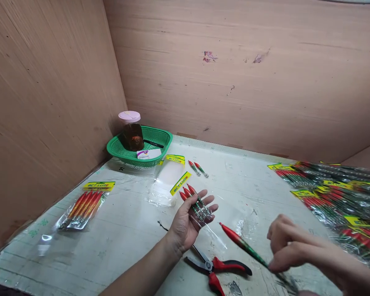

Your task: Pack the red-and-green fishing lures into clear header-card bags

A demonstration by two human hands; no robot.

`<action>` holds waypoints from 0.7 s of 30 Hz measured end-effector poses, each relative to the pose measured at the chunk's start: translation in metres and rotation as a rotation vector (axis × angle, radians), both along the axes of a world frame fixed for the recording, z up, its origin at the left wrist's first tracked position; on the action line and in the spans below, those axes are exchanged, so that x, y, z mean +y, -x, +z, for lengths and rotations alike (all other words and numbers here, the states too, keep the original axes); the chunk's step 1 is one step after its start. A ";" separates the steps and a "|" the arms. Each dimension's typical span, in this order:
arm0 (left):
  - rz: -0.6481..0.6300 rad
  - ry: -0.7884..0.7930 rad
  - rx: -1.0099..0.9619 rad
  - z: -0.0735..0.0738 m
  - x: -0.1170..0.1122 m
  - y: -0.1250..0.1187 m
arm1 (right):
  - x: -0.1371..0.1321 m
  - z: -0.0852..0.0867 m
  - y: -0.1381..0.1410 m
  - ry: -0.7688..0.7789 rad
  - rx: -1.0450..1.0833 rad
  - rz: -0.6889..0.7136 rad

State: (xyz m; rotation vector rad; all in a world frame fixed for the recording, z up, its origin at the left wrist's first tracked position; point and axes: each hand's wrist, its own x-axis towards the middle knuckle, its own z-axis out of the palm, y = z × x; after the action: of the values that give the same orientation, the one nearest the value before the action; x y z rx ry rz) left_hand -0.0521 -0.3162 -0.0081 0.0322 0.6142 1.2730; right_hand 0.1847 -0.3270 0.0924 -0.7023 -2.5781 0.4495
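Observation:
My left hand (189, 220) lies palm up over the table with its fingers spread, and several red-and-green fishing lures (193, 201) rest across the palm and fingers. My right hand (291, 246) is lower right, slightly blurred, its fingers pinched on the tail of one more red-and-green lure (240, 242), whose red tip points toward my left hand. Red-handled pliers (216, 269) lie on the table just below the two hands.
A green basket (160, 154) with a pink-lidded jar (131, 131) stands in the back left corner. Empty yellow-headed bags (169, 181) lie before it, with two loose lures (198, 168). One filled pack (86, 205) lies left; a heap of filled packs (336, 197) lies right.

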 end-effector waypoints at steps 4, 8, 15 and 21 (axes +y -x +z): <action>-0.050 0.001 0.030 0.000 -0.001 -0.001 | -0.003 -0.025 0.027 -0.094 -0.161 -0.027; -0.074 0.007 0.061 -0.001 -0.003 -0.003 | 0.008 -0.054 0.052 -0.372 0.014 -0.194; -0.092 -0.016 0.063 0.000 -0.005 -0.006 | 0.012 -0.066 0.076 -0.548 0.172 -0.346; -0.062 0.019 0.028 0.003 -0.004 -0.005 | 0.015 -0.061 0.078 -0.471 0.185 -0.325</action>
State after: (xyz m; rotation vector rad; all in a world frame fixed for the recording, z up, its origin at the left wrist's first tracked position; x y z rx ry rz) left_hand -0.0475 -0.3204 -0.0052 0.0536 0.6448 1.2089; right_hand 0.1069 -0.3120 0.0314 -0.8355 -2.2153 -0.1852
